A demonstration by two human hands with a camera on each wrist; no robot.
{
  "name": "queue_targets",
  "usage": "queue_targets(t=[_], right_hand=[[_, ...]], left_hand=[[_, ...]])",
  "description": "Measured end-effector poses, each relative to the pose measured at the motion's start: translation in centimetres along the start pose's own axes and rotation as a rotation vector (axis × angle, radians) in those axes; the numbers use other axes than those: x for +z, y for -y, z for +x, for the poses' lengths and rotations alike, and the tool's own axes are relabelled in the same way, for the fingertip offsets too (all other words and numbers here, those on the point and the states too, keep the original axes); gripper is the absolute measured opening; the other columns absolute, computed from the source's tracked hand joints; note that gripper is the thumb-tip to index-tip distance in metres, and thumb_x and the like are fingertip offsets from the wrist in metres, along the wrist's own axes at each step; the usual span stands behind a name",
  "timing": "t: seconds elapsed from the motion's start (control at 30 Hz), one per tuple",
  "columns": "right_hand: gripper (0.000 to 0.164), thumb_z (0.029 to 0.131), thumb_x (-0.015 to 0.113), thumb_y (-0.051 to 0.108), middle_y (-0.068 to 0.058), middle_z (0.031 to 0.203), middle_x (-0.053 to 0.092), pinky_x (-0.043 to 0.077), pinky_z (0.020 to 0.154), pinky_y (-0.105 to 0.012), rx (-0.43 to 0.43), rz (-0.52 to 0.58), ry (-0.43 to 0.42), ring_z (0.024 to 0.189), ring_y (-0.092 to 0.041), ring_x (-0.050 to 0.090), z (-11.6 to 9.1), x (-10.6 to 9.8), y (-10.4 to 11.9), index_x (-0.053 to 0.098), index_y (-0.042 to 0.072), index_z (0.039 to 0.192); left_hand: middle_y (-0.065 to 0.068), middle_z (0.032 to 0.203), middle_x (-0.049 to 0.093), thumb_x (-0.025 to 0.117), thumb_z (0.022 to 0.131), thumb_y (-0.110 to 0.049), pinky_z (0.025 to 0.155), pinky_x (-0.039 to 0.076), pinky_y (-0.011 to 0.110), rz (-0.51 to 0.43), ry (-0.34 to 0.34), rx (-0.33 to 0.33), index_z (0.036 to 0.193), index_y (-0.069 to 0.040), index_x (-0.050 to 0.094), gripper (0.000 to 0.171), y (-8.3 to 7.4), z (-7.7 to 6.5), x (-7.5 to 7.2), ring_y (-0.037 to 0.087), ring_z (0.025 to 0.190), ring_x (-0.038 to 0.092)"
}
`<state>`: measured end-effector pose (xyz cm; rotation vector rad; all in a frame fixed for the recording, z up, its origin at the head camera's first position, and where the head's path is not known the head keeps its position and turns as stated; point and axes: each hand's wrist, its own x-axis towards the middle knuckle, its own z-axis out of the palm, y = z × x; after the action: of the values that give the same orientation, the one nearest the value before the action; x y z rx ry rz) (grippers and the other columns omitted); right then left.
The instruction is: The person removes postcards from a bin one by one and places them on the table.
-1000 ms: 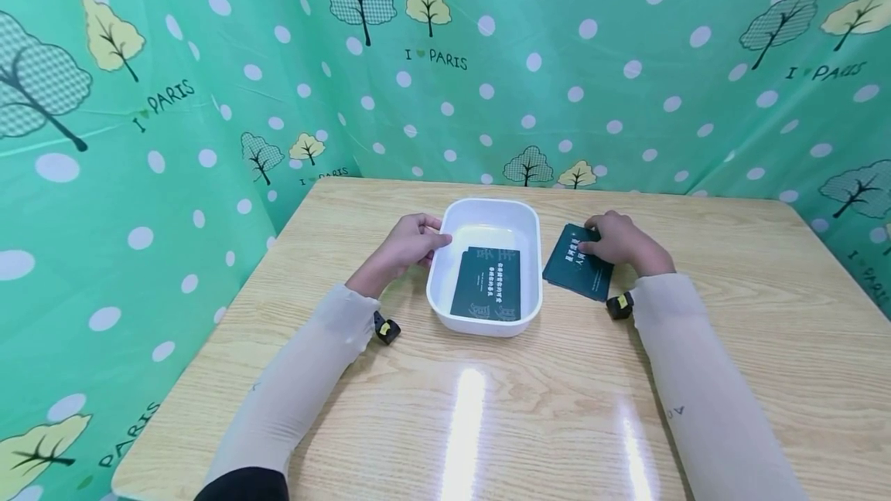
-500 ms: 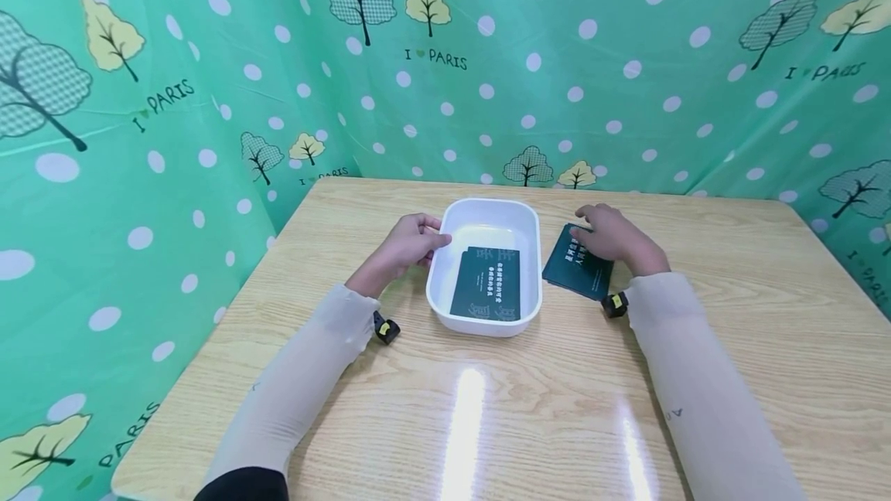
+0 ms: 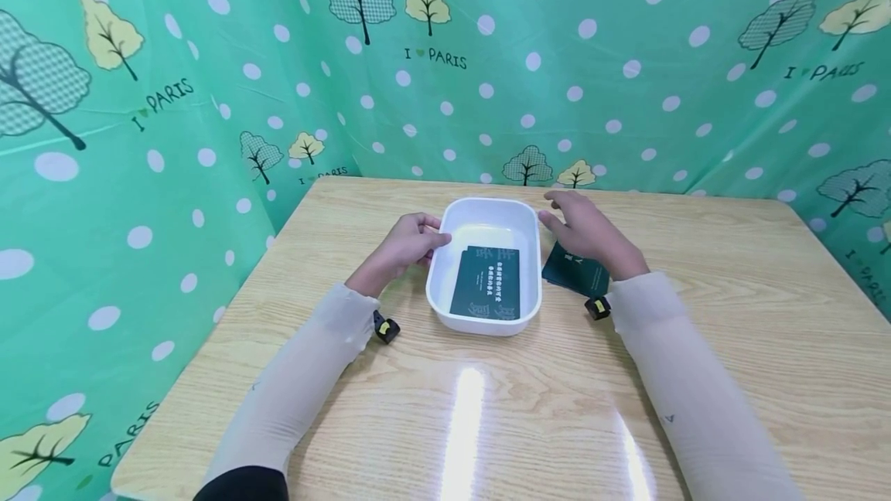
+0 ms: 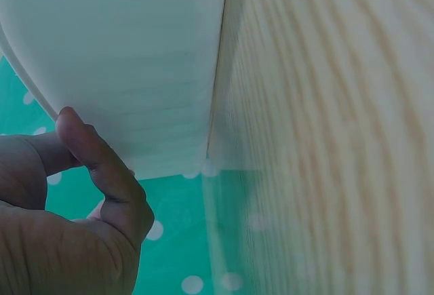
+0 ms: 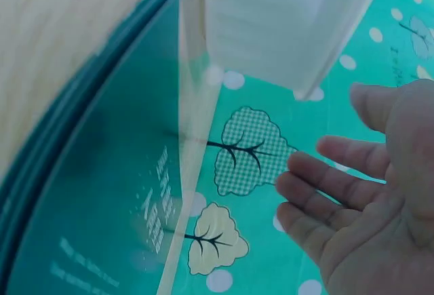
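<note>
white bin [image 3: 487, 327] on worktop [image 3: 376, 408], dark green cards [image 3: 487, 284] inside at the near end. left hand [image 3: 409, 243] pinches bin's left rim. right hand [image 3: 588, 230] near right rim, fingers loosely extended, above dark card stack [image 3: 578, 273] beside bin. green curtain [image 3: 445, 130] behind.

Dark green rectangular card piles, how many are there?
2: one pile in the white plastic tub, another pile on the pale wooden table to its right, partly behind the right hand. Others could be hidden.
</note>
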<state>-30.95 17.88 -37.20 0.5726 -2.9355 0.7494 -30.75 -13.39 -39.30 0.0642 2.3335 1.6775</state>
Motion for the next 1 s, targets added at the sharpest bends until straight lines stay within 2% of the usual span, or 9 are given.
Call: queue_targets(t=[0.2,0.43,0.83,1.0], right_hand=[[0.054,0.104,0.049,0.032,-0.024,0.141,0.042,0.036,0.102,-0.057,-0.059,-0.016,-0.033,0.128,-0.040,0.039,0.1,0.6,1.2,0.038,-0.003,0.144],[0.059,0.103,0.047,0.041,-0.021,0.144,0.040,0.035,0.104,-0.054,-0.098,-0.064,0.007,0.131,-0.037,0.037,0.1,1.5,3.1,0.039,0.000,0.145],[0.059,0.100,0.051,0.044,-0.018,0.145,0.040,0.038,0.103,-0.052,-0.117,-0.148,0.078,0.131,-0.034,0.038,0.0,3.1,5.2,0.041,0.007,0.145],[0.058,0.098,0.056,0.042,-0.018,0.141,0.045,0.042,0.100,-0.051,-0.127,-0.164,0.097,0.126,-0.033,0.045,-0.2,3.4,5.8,0.045,0.007,0.143]], left_hand=[[0.018,0.098,0.063,0.068,0.092,-0.015,0.051,0.052,0.027,-0.005,-0.001,-0.001,0.119,-0.003,0.053,0.033,0.0,0.0,0.0,0.018,0.063,0.058],[0.018,0.099,0.062,0.068,0.092,-0.015,0.051,0.051,0.027,0.001,0.001,-0.002,0.120,-0.002,0.053,0.034,0.0,0.0,0.0,0.017,0.062,0.057],[0.019,0.101,0.063,0.068,0.092,-0.015,0.052,0.052,0.028,-0.003,0.000,-0.010,0.117,-0.005,0.053,0.030,-0.2,-0.1,0.0,0.018,0.064,0.058],[0.019,0.100,0.063,0.068,0.092,-0.015,0.051,0.052,0.028,-0.005,0.003,-0.006,0.120,-0.003,0.053,0.033,-0.1,0.0,0.0,0.018,0.062,0.058]])
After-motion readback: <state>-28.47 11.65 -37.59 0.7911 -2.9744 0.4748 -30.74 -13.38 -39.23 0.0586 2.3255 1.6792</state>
